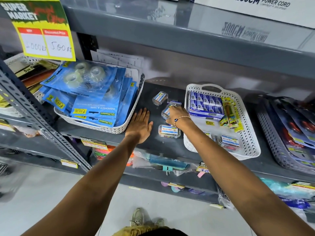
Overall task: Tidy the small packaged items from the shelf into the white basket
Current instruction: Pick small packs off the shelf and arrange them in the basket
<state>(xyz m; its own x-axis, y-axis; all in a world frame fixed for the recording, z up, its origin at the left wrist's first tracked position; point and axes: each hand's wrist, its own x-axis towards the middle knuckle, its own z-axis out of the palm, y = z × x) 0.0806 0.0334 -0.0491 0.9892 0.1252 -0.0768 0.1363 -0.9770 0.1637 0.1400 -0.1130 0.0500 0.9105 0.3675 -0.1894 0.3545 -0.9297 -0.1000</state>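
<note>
Small clear plastic boxes with blue-and-white labels lie on the dark grey shelf point(153, 147). One box point(159, 98) rests toward the back, another point(169, 131) near the front. My right hand point(177, 114) is closed on a third clear box point(166, 111) between them. My left hand point(140, 126) lies flat and open on the shelf, palm down, holding nothing. The white perforated basket point(250, 147) stands just right of my right hand, with blue boxed packs, yellow packets and one clear labelled box point(230, 141) inside.
A second white basket point(109, 128) full of blue tape packs sits to the left. A grey basket point(272, 143) with carded items stands at far right. An upper shelf overhangs; a yellow price sign point(44, 31) hangs top left. Lower shelves hold more goods.
</note>
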